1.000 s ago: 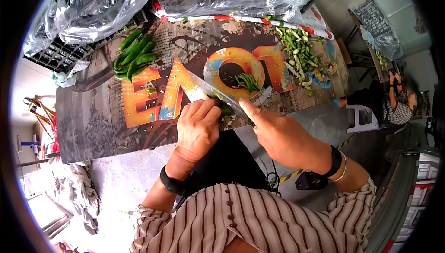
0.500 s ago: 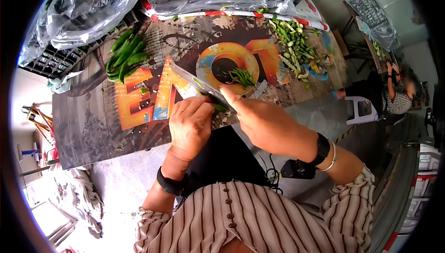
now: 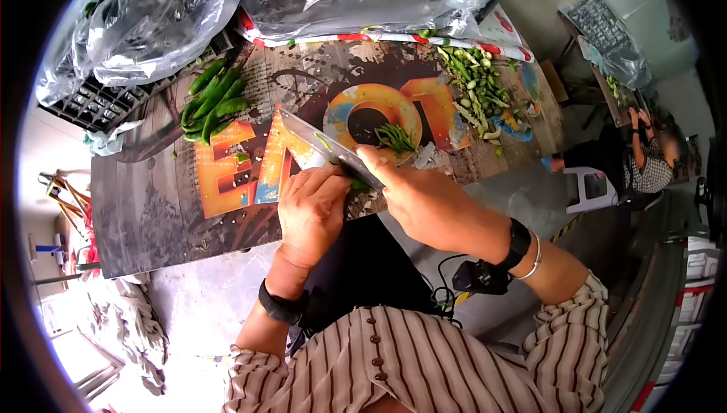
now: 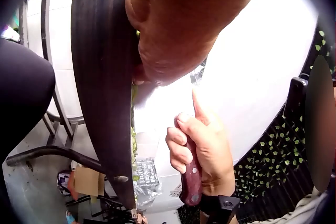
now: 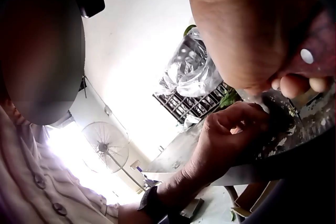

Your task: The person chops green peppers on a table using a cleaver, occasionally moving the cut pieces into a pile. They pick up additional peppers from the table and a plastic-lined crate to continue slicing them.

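My right hand (image 3: 443,205) grips a knife by its reddish-brown riveted handle (image 4: 191,182), the thumb side lying along the top of the blade. The broad blade (image 3: 310,131) points to the far left over the table's printed letters. Close beside it, my left hand (image 3: 310,207) has its fingers curled down on a green chili pepper (image 3: 360,184), most of it hidden under the fingers and blade. A bit of green clings to the blade's side. Just beyond the knife lies a small bunch of thin green pieces (image 3: 395,139).
Whole green peppers (image 3: 214,102) lie piled at the far left of the table (image 3: 151,216). Chopped pale-green pieces (image 3: 477,87) are heaped at the far right. Plastic-covered crates (image 3: 159,27) line the back edge. Another person (image 3: 650,159) sits off to the right near a plastic stool (image 3: 589,192).
The knife and right hand have shifted slightly left and away from the body. My left hand stays at nearly the same place on the pepper. The head view has shifted slightly.
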{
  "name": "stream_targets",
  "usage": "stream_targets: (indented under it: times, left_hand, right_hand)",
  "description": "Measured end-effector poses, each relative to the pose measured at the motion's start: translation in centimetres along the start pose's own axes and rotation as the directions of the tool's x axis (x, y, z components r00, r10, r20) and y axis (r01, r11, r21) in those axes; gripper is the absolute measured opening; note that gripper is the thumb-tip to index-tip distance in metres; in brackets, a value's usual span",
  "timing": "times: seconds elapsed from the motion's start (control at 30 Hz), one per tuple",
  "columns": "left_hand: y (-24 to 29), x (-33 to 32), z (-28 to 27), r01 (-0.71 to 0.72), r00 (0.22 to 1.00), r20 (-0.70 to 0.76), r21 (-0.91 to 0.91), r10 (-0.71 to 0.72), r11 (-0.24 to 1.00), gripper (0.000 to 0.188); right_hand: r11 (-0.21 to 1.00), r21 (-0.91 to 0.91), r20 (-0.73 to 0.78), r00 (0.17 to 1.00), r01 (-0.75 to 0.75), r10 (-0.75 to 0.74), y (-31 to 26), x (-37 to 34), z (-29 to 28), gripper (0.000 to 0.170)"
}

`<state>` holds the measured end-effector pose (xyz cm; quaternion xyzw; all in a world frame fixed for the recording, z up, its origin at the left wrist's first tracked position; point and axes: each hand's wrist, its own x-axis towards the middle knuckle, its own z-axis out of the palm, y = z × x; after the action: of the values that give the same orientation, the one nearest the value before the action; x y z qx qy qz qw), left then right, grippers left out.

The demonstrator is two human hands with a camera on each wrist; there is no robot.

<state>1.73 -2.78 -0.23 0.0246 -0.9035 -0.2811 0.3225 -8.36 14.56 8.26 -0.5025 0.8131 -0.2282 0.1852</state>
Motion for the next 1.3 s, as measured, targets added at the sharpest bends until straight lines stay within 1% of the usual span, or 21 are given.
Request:
stream_targets:
  times: [0.03,0.1,0.17,0.23,0.33,0.4,0.43,0.53,0.6,0.67,0.73,0.77,0.83,0.87,0.97,1.0,1.07,1.1,1.13,1.23,1.3]
  left_hand:
    - [0.0,0.0,0.1,0.001,1.000,-0.005,0.004,-0.001,1.000,0.013]
    - [0.1,-0.1,0.1,-0.010,1.000,-0.012,0.018,0.010,1.000,0.012]
    - [0.2,0.1,-0.1,0.001,1.000,-0.029,0.039,0.001,0.999,0.011]
    - [0.2,0.1,-0.1,-0.025,1.000,0.000,0.022,0.025,0.999,0.010]
    - [0.2,0.1,-0.3,0.077,0.997,0.004,-0.059,-0.077,0.995,0.010]
    - [-0.1,0.1,-0.1,0.071,0.997,-0.012,-0.058,-0.071,0.996,0.010]
    - [-0.1,0.1,-0.1,0.073,0.997,-0.017,-0.063,-0.075,0.995,0.011]
    - [0.0,0.0,0.0,0.080,0.996,-0.033,-0.080,-0.083,0.994,0.011]
    - [-0.2,-0.2,-0.1,0.101,0.993,-0.042,-0.094,-0.106,0.990,0.011]
    - [0.1,0.1,-0.3,0.101,0.995,-0.015,-0.099,-0.103,0.990,0.011]
    - [-0.1,0.1,-0.1,0.096,0.995,0.001,-0.099,-0.096,0.990,0.011]
    - [-0.2,0.0,-0.2,0.088,0.996,0.003,-0.091,-0.089,0.992,0.010]
    - [-0.2,0.0,-0.4,0.073,0.997,-0.001,-0.078,-0.073,0.994,0.010]
    - [-0.1,0.1,-0.4,0.073,0.997,0.003,-0.062,-0.073,0.995,0.010]
    - [0.1,0.0,-0.6,0.054,0.999,0.002,-0.039,-0.054,0.998,0.010]
    - [0.0,-0.1,-0.6,0.035,0.999,0.009,-0.029,-0.035,0.999,0.010]
    - [-0.2,-0.2,-0.5,0.026,1.000,-0.004,-0.022,-0.026,0.999,0.011]
    - [-0.2,-0.2,-0.4,0.021,1.000,-0.011,-0.019,-0.021,1.000,0.011]
    - [-0.1,-0.3,-0.3,0.026,1.000,-0.011,-0.021,-0.026,0.999,0.011]
    - [0.0,-0.3,-0.5,0.048,0.999,-0.009,-0.029,-0.048,0.998,0.011]
    - [-0.1,-0.2,-0.6,0.043,0.999,0.006,-0.017,-0.043,0.999,0.010]
  right_hand:
    - [1.000,0.002,-0.010,1.000,-0.006,0.006,0.2,-0.2,0.2,0.073]
    - [0.996,-0.010,-0.107,0.991,0.084,-0.085,0.8,-0.1,0.9,0.069]
    - [0.997,-0.006,-0.082,0.994,0.076,-0.076,0.8,-0.7,0.4,0.068]
    - [0.998,0.001,-0.030,0.998,0.063,-0.063,0.7,-0.5,0.4,0.068]
    - [0.997,-0.009,-0.075,0.994,0.076,-0.076,0.7,-0.3,1.1,0.069]
    - [0.991,0.007,-0.164,0.978,0.130,-0.127,0.9,0.4,1.5,0.069]
    - [0.992,0.007,-0.173,0.977,0.126,-0.123,0.9,0.3,1.6,0.069]
    - [0.991,0.007,-0.159,0.978,0.135,-0.132,0.9,0.0,1.6,0.070]
    - [1.000,-0.007,-0.047,0.999,0.017,-0.017,0.4,-0.7,0.7,0.071]
    - [1.000,-0.011,-0.031,1.000,0.005,-0.005,0.1,-0.2,0.8,0.070]
    - [0.991,-0.025,-0.146,0.980,0.130,-0.133,0.1,0.8,1.5,0.069]
    - [0.991,-0.024,-0.158,0.978,0.131,-0.133,0.3,1.3,1.8,0.069]
    - [0.981,0.001,-0.255,0.949,0.194,-0.187,0.6,2.0,2.0,0.067]
    - [0.980,-0.008,-0.258,0.946,0.200,-0.195,0.6,2.1,1.6,0.067]
    - [0.999,0.047,-0.184,0.983,-0.017,0.025,0.8,1.8,0.0,0.064]
    - [0.999,0.042,-0.187,0.982,-0.012,0.020,0.9,1.6,-0.4,0.064]
    - [0.994,0.065,-0.209,0.973,-0.090,0.102,1.2,1.2,-1.0,0.063]
    - [0.997,0.080,-0.251,0.967,-0.024,0.044,1.1,0.9,-0.9,0.062]
    - [0.997,0.079,-0.246,0.968,-0.026,0.045,0.7,0.4,-0.8,0.062]
    - [0.998,0.024,-0.177,0.983,0.059,-0.054,-0.3,-0.7,-0.6,0.063]
    - [0.999,0.017,-0.130,0.991,0.045,-0.042,-0.6,-1.2,-0.4,0.064]
